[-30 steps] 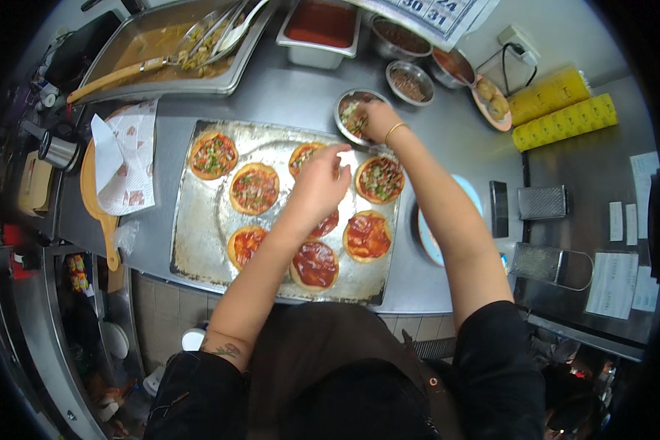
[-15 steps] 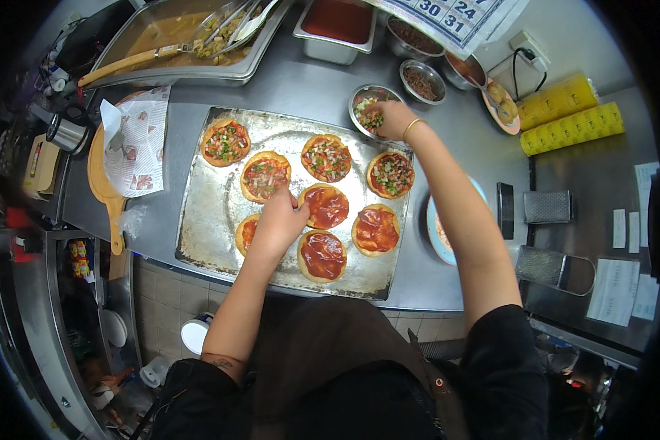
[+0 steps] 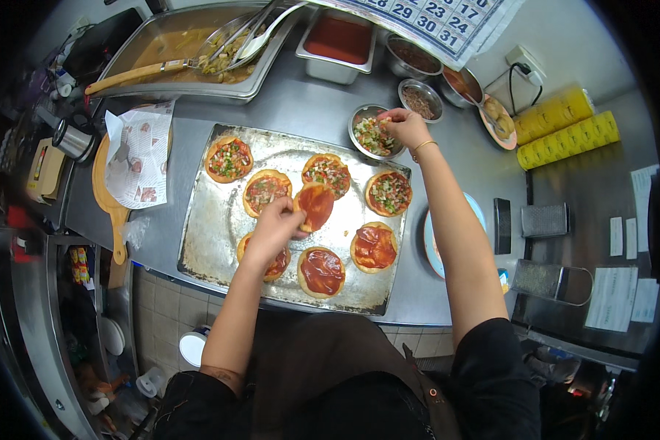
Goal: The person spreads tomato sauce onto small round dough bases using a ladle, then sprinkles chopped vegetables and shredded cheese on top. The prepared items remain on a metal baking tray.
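My left hand (image 3: 273,229) grips the edge of a small pizza base (image 3: 316,207) with red sauce, lifted and tilted above a metal baking tray (image 3: 211,229). My right hand (image 3: 408,129) is closed in a pinch over a steel bowl (image 3: 353,141) of chopped vegetables (image 3: 375,137); a bit of them seems to be between the fingertips. Chopped vegetables top several mini pizzas on the tray, such as the far-left pizza (image 3: 229,159) and the right one (image 3: 389,193). Sauce alone covers the front pizza (image 3: 321,272) and the one (image 3: 375,247) to its right. My left hand partly hides another base (image 3: 277,265).
Behind the tray stand a large pan (image 3: 249,89) of brown stew with utensils, a container of red sauce (image 3: 337,40), and bowls of dark filling (image 3: 419,101). At left lies a wooden board (image 3: 119,220) with printed paper; a blue-rimmed plate (image 3: 477,207) sits under my right arm.
My left hand has picked the middle sauced base up off the tray and tilted it. My right hand has risen from inside the vegetable bowl to its rim.
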Action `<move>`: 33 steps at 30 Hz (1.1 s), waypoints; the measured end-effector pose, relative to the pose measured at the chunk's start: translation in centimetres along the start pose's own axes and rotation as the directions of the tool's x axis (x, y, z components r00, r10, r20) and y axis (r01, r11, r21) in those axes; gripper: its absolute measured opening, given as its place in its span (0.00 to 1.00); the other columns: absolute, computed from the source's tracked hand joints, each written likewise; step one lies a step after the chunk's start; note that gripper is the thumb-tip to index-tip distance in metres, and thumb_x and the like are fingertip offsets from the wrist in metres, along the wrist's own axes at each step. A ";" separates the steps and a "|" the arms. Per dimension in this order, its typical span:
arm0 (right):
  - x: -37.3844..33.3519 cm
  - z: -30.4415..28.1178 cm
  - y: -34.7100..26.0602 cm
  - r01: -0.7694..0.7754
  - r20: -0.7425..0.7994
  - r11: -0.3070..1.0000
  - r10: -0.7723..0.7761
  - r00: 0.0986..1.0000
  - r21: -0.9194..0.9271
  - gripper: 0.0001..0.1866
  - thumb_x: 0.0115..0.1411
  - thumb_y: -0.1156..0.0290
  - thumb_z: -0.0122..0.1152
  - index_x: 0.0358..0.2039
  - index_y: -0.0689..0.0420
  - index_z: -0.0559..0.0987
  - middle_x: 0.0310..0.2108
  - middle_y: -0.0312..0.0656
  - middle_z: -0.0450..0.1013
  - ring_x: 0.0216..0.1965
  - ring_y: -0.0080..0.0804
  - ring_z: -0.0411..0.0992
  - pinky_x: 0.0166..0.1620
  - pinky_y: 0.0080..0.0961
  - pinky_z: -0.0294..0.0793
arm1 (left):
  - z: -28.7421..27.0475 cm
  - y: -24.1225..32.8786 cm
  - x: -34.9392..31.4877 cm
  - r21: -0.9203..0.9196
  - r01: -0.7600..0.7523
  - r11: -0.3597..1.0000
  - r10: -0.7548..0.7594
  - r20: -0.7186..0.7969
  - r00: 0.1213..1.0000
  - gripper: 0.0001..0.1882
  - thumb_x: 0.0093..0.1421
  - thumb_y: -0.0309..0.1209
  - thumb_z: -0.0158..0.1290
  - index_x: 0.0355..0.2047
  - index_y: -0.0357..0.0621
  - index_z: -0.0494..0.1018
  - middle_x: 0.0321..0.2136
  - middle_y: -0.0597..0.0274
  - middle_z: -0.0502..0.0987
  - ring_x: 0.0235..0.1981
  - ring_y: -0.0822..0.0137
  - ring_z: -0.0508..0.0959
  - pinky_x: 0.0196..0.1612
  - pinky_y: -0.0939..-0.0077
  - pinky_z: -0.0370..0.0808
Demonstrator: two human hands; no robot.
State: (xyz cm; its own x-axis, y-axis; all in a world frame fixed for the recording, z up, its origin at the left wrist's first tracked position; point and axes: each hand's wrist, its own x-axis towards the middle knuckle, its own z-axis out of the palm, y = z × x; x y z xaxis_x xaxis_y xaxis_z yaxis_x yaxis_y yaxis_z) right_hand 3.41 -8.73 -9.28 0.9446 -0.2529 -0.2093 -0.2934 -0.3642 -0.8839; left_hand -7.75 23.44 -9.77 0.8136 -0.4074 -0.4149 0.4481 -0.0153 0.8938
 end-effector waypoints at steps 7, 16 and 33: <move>-3.5 0.3 -6.4 0.076 0.148 0.971 -0.112 0.983 0.228 0.08 0.53 0.80 0.55 0.34 0.63 0.78 0.32 0.40 0.75 0.35 0.23 0.73 0.42 0.18 0.73 | 2.4 3.4 7.3 -0.530 -0.102 0.841 0.151 0.049 0.987 0.10 0.59 0.28 0.45 0.39 0.34 0.65 0.37 0.54 0.72 0.38 0.64 0.76 0.38 0.67 0.79; -7.5 1.6 -11.0 0.425 0.155 0.774 -0.402 0.902 -0.469 0.13 0.45 0.81 0.56 0.34 0.60 0.79 0.35 0.45 0.75 0.37 0.32 0.75 0.42 0.24 0.73 | 5.6 3.9 10.5 -0.653 -0.074 0.754 0.225 0.151 0.962 0.12 0.59 0.28 0.45 0.43 0.37 0.64 0.39 0.56 0.72 0.40 0.64 0.76 0.40 0.65 0.78; -7.6 3.5 -9.2 0.639 0.391 0.631 -0.506 0.769 -0.440 0.08 0.43 0.79 0.56 0.26 0.61 0.79 0.27 0.48 0.73 0.31 0.42 0.73 0.38 0.30 0.73 | 6.5 2.5 9.9 -0.647 -0.051 0.761 0.227 0.191 0.955 0.10 0.59 0.26 0.43 0.40 0.36 0.66 0.36 0.59 0.72 0.35 0.68 0.75 0.39 0.68 0.78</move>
State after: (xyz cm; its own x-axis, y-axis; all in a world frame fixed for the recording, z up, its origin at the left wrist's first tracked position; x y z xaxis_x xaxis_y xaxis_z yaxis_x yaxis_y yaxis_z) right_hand -0.57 -0.34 -1.02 0.9323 0.3402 0.1226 0.3535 -0.7860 -0.5071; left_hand -1.02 13.41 -10.47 0.8079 -0.5670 -0.1609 0.5389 0.6000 0.5913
